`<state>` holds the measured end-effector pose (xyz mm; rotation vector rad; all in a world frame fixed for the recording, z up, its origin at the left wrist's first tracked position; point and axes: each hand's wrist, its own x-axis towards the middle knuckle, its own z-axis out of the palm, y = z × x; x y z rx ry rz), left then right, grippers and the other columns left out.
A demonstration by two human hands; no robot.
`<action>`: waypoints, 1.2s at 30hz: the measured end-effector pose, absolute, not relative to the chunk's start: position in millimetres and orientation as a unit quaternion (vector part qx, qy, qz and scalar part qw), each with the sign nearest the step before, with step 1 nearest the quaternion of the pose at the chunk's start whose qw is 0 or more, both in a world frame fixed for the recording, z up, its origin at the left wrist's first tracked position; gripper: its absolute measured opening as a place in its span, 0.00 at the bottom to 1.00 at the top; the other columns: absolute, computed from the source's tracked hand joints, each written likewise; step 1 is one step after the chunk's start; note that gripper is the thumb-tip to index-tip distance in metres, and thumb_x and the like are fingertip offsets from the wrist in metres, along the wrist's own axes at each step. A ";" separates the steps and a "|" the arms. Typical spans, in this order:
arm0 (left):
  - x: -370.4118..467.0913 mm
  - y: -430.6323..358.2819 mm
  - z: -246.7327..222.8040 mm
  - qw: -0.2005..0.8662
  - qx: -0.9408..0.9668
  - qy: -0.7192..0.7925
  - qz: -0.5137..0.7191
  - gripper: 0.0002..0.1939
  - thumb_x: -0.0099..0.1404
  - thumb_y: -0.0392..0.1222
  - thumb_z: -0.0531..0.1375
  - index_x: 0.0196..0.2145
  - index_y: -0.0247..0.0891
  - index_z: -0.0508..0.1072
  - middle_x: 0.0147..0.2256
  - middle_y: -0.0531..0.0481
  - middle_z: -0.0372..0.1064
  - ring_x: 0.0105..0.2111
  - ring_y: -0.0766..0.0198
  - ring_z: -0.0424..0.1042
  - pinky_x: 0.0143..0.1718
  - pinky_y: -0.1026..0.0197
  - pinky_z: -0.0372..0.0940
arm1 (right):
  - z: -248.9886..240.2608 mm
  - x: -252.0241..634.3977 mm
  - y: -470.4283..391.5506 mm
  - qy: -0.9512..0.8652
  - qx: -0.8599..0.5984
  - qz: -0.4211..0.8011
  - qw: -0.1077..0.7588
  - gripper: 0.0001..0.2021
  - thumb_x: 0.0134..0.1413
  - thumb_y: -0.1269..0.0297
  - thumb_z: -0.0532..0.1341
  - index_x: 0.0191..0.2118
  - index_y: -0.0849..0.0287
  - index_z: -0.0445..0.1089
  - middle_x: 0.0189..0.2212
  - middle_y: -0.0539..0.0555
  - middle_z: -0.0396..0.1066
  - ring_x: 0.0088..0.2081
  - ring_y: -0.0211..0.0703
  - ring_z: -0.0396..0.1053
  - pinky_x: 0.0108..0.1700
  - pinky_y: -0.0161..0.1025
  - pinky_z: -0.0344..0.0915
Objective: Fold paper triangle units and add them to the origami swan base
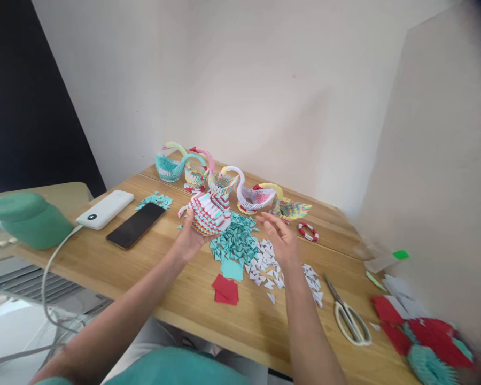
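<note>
My left hand is wrapped round the lower left side of a folded-paper model with white, red, yellow and blue rows, held above the table. My right hand hovers right of it, over the paper pieces, fingers apart and nothing visible between them. Below and between the hands lie a heap of teal folded pieces and a spread of white folded pieces. In front of these are a teal paper stack and red paper squares.
Paper swans stand along the back. A red-and-white ring and scissors lie right. On the left are a black phone, a cabled white power bank and a green container. Red papers lie far right.
</note>
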<state>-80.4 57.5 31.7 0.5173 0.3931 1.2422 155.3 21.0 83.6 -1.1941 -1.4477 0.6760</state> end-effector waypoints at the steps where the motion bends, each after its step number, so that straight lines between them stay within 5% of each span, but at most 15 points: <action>1: -83.1 59.7 38.3 0.778 0.226 0.163 0.563 0.26 0.66 0.60 0.53 0.57 0.46 0.65 0.55 0.42 0.67 0.48 0.51 0.72 0.43 0.49 0.72 | 80.4 162.2 19.9 -0.615 -0.523 0.278 0.520 0.18 0.56 0.51 0.62 0.49 0.55 0.73 0.43 0.56 0.78 0.47 0.52 0.74 0.51 0.49 0.67; 8: -82.3 81.1 57.0 0.839 0.192 0.096 0.499 0.33 0.67 0.64 0.47 0.63 0.46 0.59 0.54 0.40 0.69 0.50 0.46 0.71 0.48 0.38 0.67 | 25.9 180.3 20.6 -0.725 -0.610 0.098 0.306 0.11 0.59 0.66 0.56 0.41 0.53 0.76 0.42 0.54 0.78 0.45 0.49 0.73 0.49 0.46 0.66; 15: -84.7 88.6 25.8 0.826 0.198 0.113 0.515 0.29 0.69 0.59 0.50 0.62 0.45 0.59 0.55 0.42 0.69 0.51 0.50 0.71 0.49 0.44 0.68 | 9.2 163.9 39.9 -0.716 -0.633 0.075 0.285 0.08 0.56 0.67 0.60 0.39 0.55 0.77 0.37 0.57 0.77 0.42 0.50 0.72 0.46 0.44 0.64; 20: -80.9 86.5 20.1 0.830 0.196 0.139 0.503 0.28 0.68 0.58 0.53 0.60 0.44 0.62 0.55 0.42 0.69 0.53 0.50 0.70 0.51 0.45 0.67 | 2.8 155.4 49.4 -0.698 -0.635 0.087 0.320 0.06 0.55 0.64 0.61 0.33 0.56 0.76 0.33 0.56 0.77 0.40 0.51 0.72 0.46 0.44 0.63; 25: -73.1 83.3 17.8 0.824 0.206 0.180 0.496 0.24 0.67 0.56 0.56 0.56 0.43 0.67 0.52 0.44 0.72 0.51 0.53 0.72 0.49 0.51 0.69 | 10.9 163.4 37.2 -0.657 -0.618 0.142 0.408 0.12 0.59 0.57 0.57 0.40 0.56 0.74 0.37 0.55 0.78 0.39 0.46 0.75 0.42 0.41 0.68; 30: -67.5 79.0 14.3 0.773 0.281 0.232 0.520 0.26 0.62 0.51 0.64 0.55 0.44 0.66 0.51 0.46 0.72 0.49 0.55 0.73 0.45 0.57 0.71 | 26.7 164.0 22.2 -0.525 -0.561 0.300 0.566 0.13 0.49 0.58 0.65 0.40 0.56 0.74 0.27 0.51 0.77 0.29 0.44 0.74 0.34 0.39 0.69; 36: -64.1 71.4 22.5 0.733 0.315 0.292 0.527 0.29 0.59 0.52 0.66 0.56 0.46 0.65 0.52 0.46 0.71 0.48 0.55 0.74 0.39 0.60 0.71 | 30.0 163.1 17.1 -0.491 -0.554 0.300 0.602 0.11 0.44 0.57 0.69 0.34 0.56 0.76 0.25 0.51 0.76 0.26 0.41 0.72 0.31 0.38 0.68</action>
